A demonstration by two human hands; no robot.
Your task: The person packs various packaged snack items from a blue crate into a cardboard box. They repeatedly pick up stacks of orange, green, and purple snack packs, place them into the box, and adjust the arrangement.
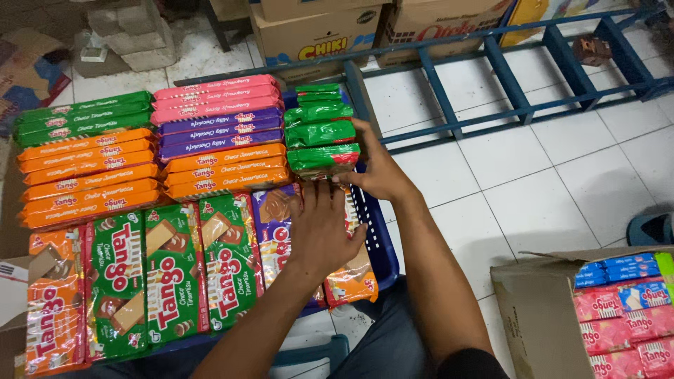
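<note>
Down on the floor: a person sits over a blue plastic crate (382,245) packed with wafer packets, white floor tiles (533,182) all around.
Left hand (321,231): lying flat, palm down, fingers spread and open, pressing on the purple packs (270,231) and the orange pack (351,277) at the crate's near right. It grips nothing; it looks to be holding that row down so it stays put.
Right hand (379,168): curled against the front of the small green packets (321,130), fingers closed on the nearest one at the end of that stack. Looks like it is squaring the stack up against the crate's right wall.
Small green packets: standing in a column at the crate's far right, just beside the long bars, touching the right hand.
Long bars: green (83,116), orange (88,175), pink (217,95), purple (221,133) and more orange (226,172), stacked by colour in two columns, so each flavour sits together.
Big flat packs: orange (55,302) and green (172,274) ones laid side by side along the near edge, faces up, edges overlapping.
Right of the person: an open cardboard box (540,316) holding blue and pink packets (621,316), well apart from the crate.
Behind: a blue metal rack (505,84) lying on the tiles, cartons (316,28) beyond it, grey blocks (130,31) far left.
</note>
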